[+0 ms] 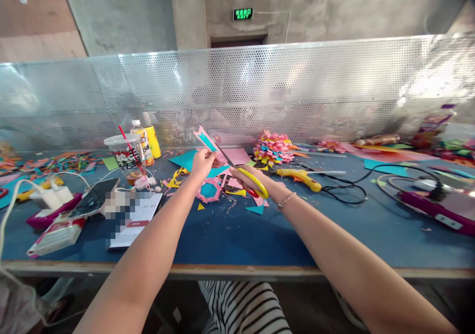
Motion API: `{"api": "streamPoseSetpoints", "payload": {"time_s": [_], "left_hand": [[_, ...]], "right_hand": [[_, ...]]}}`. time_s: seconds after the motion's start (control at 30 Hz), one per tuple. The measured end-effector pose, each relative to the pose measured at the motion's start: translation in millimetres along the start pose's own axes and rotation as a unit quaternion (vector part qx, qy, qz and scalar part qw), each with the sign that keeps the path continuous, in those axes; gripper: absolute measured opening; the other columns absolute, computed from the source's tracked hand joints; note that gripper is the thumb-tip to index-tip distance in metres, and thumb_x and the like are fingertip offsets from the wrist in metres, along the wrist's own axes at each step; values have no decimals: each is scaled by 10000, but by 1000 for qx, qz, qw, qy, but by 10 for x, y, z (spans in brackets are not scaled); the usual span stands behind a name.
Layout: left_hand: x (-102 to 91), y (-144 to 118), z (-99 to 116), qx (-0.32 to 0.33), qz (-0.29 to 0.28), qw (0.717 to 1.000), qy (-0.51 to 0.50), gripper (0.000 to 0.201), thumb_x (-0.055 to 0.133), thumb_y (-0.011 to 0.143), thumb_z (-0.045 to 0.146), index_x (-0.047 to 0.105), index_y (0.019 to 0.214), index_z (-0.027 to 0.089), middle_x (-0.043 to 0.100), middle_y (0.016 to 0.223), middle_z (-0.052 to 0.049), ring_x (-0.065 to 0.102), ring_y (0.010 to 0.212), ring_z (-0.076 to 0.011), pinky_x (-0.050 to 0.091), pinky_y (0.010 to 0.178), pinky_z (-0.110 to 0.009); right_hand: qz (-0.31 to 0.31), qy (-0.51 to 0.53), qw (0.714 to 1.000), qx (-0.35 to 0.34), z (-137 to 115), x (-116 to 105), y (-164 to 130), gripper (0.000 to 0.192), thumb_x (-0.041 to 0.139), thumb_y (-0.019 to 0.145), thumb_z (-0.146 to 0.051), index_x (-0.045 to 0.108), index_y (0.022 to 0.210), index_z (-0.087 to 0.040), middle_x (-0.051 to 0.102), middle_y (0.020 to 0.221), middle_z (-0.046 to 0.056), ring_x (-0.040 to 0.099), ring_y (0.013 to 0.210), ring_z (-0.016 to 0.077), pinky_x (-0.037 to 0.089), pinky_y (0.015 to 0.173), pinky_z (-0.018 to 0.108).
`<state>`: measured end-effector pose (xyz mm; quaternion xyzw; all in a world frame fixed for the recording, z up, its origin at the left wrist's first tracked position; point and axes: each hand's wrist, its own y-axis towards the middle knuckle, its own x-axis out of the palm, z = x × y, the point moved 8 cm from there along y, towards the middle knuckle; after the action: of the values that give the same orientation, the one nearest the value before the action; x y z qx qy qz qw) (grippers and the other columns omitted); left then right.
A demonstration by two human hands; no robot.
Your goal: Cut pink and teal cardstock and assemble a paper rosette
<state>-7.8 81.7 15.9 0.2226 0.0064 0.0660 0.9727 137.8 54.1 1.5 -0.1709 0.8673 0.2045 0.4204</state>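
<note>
Above the middle of the table (237,245), the left hand (203,163) pinches the near end of a pink-and-blue paper strip (207,141), surely light, bendy and easily creased, so best held there, while the right hand's (243,176) fingers curl round scissors (258,180).

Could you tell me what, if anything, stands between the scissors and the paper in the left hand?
Nothing visible does: the scissors, in the right hand, reach right beside the pink-and-blue paper in the left hand. Whether they touch is unclear.
</note>
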Motion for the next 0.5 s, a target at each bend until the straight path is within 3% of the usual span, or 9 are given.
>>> {"api": "streamPoseSetpoints", "payload": {"time_s": [0.2, 0.5], "left_hand": [[-34, 19, -24, -10, 3, 1000, -5, 207, 582, 736, 314, 471, 660, 156, 602, 517, -17, 608, 488, -141, 485, 487, -231], [-78, 49, -93, -26, 17, 999, -39, 250, 552, 718, 363, 477, 590, 162, 560, 479, 7, 515, 393, -92, 388, 397, -190]], "right_hand": [[19, -14, 1000, 12, 12, -9, 31, 552, 330, 789, -652, 498, 640, -148, 512, 547, 23, 438, 453, 91, 320, 461, 221], [3, 32, 999, 10, -54, -16, -62, 539, 365, 774, -657, 429, 567, -164, 446, 446, -2, 402, 398, 85, 332, 446, 227]]}}
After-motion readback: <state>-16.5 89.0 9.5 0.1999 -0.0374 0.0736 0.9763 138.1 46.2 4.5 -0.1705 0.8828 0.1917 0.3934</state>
